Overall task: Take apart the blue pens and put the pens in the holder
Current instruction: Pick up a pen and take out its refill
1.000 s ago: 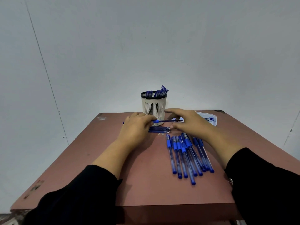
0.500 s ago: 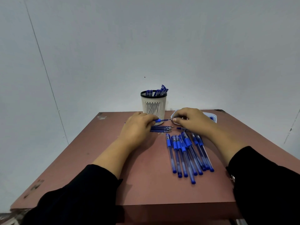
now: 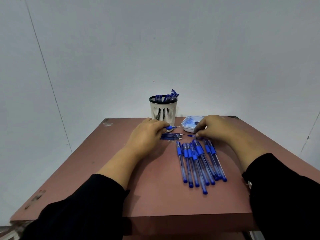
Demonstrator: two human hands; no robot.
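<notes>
My left hand (image 3: 147,134) grips a blue pen (image 3: 170,127) just in front of the holder, its grip and metal tip poking out to the right. My right hand (image 3: 214,127) hovers over the top of the pen row and pinches a small blue pen part (image 3: 191,135). The white slotted holder (image 3: 163,110) with a black rim stands at the table's far edge and has several blue pens in it. Several whole blue pens (image 3: 199,161) lie side by side at centre right. A small heap of thin refills (image 3: 171,136) lies by my left hand.
A white shallow tray (image 3: 187,128) with blue bits inside sits right of the holder, partly behind my right hand. The reddish-brown table (image 3: 121,187) ends at a grey wall behind the holder. Black sleeves cover both forearms.
My right hand has drawn away from the pen in my left hand, moving right and toward me with a small blue part. The left hand has stayed put.
</notes>
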